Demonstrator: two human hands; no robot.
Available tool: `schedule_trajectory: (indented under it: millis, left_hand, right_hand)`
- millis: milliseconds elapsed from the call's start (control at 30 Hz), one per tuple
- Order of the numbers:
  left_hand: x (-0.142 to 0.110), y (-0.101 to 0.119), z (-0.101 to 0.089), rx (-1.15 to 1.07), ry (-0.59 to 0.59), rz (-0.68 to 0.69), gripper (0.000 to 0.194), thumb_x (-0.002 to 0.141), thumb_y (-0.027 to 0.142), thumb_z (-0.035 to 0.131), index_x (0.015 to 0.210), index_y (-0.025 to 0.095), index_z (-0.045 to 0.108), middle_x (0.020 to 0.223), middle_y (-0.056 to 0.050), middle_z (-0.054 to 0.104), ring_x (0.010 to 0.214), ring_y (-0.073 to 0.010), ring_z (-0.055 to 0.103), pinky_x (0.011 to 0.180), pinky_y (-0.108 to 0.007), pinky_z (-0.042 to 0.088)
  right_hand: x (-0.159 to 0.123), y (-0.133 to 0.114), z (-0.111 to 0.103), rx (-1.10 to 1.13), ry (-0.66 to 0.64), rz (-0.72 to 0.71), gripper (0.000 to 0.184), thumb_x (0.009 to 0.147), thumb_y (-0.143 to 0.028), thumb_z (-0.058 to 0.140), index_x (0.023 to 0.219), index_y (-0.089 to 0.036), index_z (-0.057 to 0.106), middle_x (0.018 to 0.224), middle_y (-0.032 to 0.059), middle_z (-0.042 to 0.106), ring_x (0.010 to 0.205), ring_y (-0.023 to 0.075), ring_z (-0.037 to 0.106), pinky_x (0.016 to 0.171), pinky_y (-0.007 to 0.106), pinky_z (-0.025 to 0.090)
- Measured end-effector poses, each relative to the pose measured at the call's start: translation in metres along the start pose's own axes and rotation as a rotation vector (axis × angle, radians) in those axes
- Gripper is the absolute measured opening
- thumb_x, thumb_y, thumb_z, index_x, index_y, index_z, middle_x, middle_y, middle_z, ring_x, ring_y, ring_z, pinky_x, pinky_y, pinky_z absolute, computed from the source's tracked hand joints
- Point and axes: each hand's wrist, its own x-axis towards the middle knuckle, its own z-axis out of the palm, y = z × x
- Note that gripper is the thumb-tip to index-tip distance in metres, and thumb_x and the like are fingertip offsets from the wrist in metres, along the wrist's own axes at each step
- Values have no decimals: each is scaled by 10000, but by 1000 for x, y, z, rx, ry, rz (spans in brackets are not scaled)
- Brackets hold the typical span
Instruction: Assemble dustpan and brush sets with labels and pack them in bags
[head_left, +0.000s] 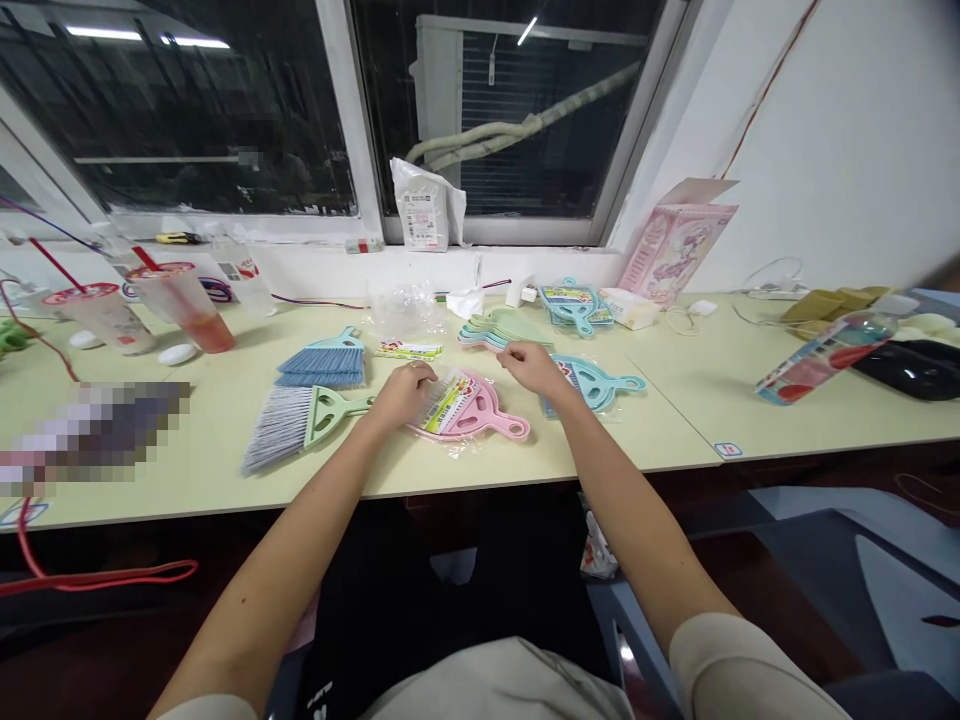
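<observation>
A pink dustpan [491, 412] lies in a clear plastic bag with a yellow-green label card [448, 405] on the table in front of me. My left hand [405, 390] has its fingers curled at the bag's left edge. My right hand [534, 368] is closed in a pinch above the bag's upper right; whatever its fingertips hold is hidden. Left of my left hand lie a green-handled brush [292, 425] with grey bristles and blue brushes [322, 360]. A bagged blue dustpan [600, 385] lies right of my right hand. Behind it are stacked green and pink dustpans [502, 328].
More label cards [409, 350] and crumpled clear plastic [405, 308] lie behind my hands. Further back are bagged blue dustpans [574, 305] and a pink box [675, 245]. Drink cups [184, 310] stand at left; a bottle [832, 355] leans at right. The table's front edge [525, 485] is close.
</observation>
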Motion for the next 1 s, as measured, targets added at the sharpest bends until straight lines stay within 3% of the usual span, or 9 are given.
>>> schedule_trajectory:
  millis: [67,133,200,267,400,533,667,767,1000]
  left_hand:
    - [0,5,0,47,20,-25,286,877,198,546,986,195,811,1158,-141,758,1118,-315,663,1073,-414,467]
    - [-2,9,0,103,19,-53,239,885,246,583,958,198,806,1113,-148,764,1100,-324,662,1052,-413,471]
    - [-5,11,-1,144,-11,-61,211,894,274,598,874,206,797,1003,-153,766,1037,-327,668,1004,-413,482]
    - [-8,10,-1,178,-32,-61,215,896,271,595,797,213,777,919,-158,752,976,-326,671,955,-417,486]
    - [-8,5,0,202,-23,-70,204,877,233,593,742,211,744,915,-176,729,962,-341,667,925,-439,478]
    - [-6,5,1,160,-20,-108,162,858,258,647,723,207,721,958,-179,726,995,-370,658,946,-480,464]
    - [-8,10,-3,105,-53,-109,234,857,332,713,653,221,688,965,-172,722,1041,-393,639,993,-517,444]
    - [-11,11,-7,94,-62,-96,247,854,375,731,660,226,696,970,-166,715,1050,-382,633,1000,-502,451]
    - [-15,3,-6,192,-94,-50,197,880,331,645,736,219,719,1053,-145,720,1053,-329,640,1028,-472,471]
  right_hand:
    - [1,-1,14,50,-53,-141,217,945,-324,586,912,-220,773,1028,56,786,990,227,698,881,342,527]
    - [1,-1,28,104,-156,-247,242,965,-306,601,1093,-264,803,1276,60,763,1243,247,655,1098,405,482]
    - [1,0,42,123,-245,-293,276,978,-313,628,1193,-301,799,1393,51,723,1386,257,584,1224,462,394]
    - [0,1,51,94,-316,-299,280,968,-328,673,1218,-322,801,1416,45,715,1427,275,556,1257,500,359]
    - [-1,0,54,-19,-350,-328,244,964,-330,692,1167,-305,826,1343,64,751,1331,288,620,1193,483,416]
    - [-4,-10,47,-145,-311,-315,191,968,-270,651,964,-257,841,1080,68,805,1096,262,682,1024,402,477]
    - [-7,-14,47,-185,-269,-321,202,946,-195,627,858,-208,809,924,63,757,894,209,666,885,336,476]
    - [-8,-12,50,-191,-264,-316,185,925,-153,629,883,-186,806,945,69,719,864,195,644,837,317,470]
    - [-10,-11,52,-241,-279,-200,263,970,-166,631,1154,-180,818,1030,78,647,873,181,624,846,307,478]
